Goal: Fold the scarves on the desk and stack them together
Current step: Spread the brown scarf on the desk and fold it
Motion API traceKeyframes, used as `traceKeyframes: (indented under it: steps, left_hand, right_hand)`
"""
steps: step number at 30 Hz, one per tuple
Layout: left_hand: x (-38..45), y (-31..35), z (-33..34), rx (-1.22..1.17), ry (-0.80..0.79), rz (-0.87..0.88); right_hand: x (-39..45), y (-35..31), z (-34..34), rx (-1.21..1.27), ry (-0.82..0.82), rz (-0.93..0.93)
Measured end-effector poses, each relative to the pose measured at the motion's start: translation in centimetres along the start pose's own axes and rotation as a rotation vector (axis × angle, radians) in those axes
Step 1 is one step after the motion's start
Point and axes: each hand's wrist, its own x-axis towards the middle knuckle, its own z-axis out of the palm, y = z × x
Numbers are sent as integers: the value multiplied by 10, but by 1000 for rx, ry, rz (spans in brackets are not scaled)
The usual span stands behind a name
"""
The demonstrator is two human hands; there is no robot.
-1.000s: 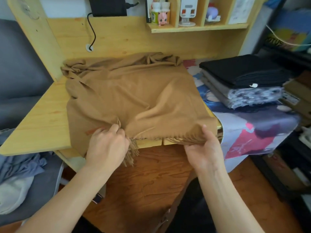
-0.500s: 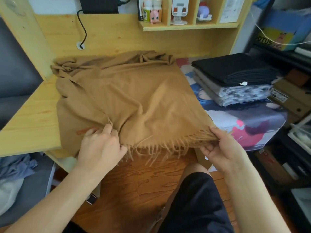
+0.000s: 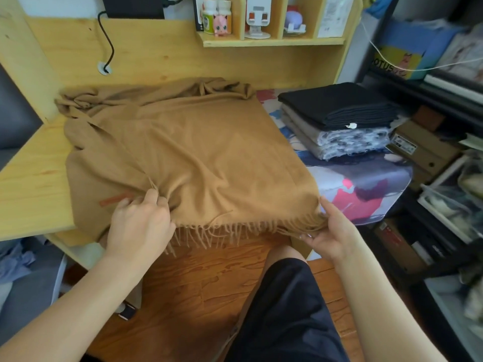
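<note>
Left hand (image 3: pixel 139 226) pinches tan scarf (image 3: pixel 198 158) at fringed edge; right hand (image 3: pixel 332 232) grips same edge's other corner (fringe draped over fingers). Folded stack (image 3: pixel 337 121) beyond right hand.

1. A home room, likely a bedroom or study.
2. A pine desk (image 3: pixel 28 178) has a far shelf (image 3: pixel 271 41) holding a pink figurine (image 3: pixel 220 24).
3. Right: cluttered storage racks (image 3: pixel 441 100); wood-pattern floor (image 3: pixel 196 283).
</note>
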Motion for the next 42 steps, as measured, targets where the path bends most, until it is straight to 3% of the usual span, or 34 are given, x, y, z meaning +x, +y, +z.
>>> traceKeyframes:
  steps: [5, 10, 14, 21, 26, 29, 36, 38, 41, 42]
  left_hand:
    - [0, 0, -2, -9, 17, 5]
    - [2, 0, -3, -35, 29, 13]
    - [3, 0, -3, -43, 28, 14]
    - [2, -1, -5, -45, 0, 8]
    - [2, -1, -5, -53, 8, 11]
    - [1, -1, -6, -49, 9, 9]
    - [2, -1, -6, -58, 18, 13]
    - [1, -1, -6, -58, 13, 14]
    - [1, -1, -5, -57, -6, 12]
    - [1, -1, -4, -55, -13, 11]
  right_hand:
    - [11, 1, -5, -138, 6, -30]
    - [16, 2, -15, -212, 23, -252]
    - [17, -1, -21, -246, -40, -305]
    - [16, -19, -43, -261, -262, -62]
    - [16, -39, -47, -412, -455, 65]
    - [24, -51, -47, -488, -428, 104]
    - [21, -56, -28, -1021, -415, -13]
    - [20, -55, -25, -1306, -305, -195]
    - [10, -55, -17, -2015, -104, -610]
    - [4, -54, -12, -2066, -85, -727]
